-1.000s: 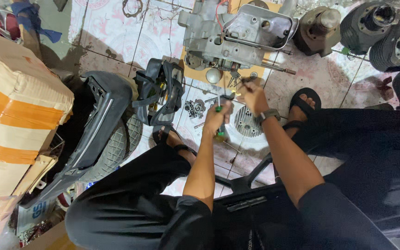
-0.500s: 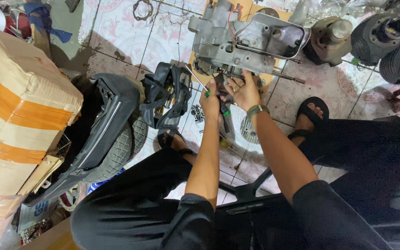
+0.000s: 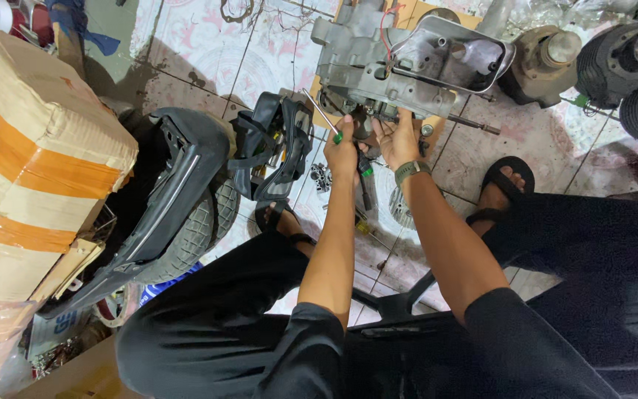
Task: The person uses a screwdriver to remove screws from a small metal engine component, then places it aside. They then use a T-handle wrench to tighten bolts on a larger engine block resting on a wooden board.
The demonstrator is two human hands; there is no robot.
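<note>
A grey metal engine case (image 3: pixel 407 63) lies on the tiled floor in front of me, its open cover facing up. My left hand (image 3: pixel 342 151) grips a green-handled screwdriver (image 3: pixel 322 114) whose shaft slants up to the left, just below the case's near edge. My right hand (image 3: pixel 396 140), with a green watch on the wrist, presses against the underside of the case beside the left hand; what it holds, if anything, is hidden. Small metal parts (image 3: pixel 320 176) lie on the floor under my hands.
A taped cardboard parcel (image 3: pixel 31 162) stands at the left beside a black scooter body panel and tyre (image 3: pixel 179 214). A black plastic part (image 3: pixel 275 148) sits left of my hands. Dark engine cylinders (image 3: pixel 629 74) and a metal housing (image 3: pixel 544 63) lie at the upper right.
Both hands have moved up from the loose parts on the floor to the near edge of the engine case. The left hand carries the screwdriver with it.
</note>
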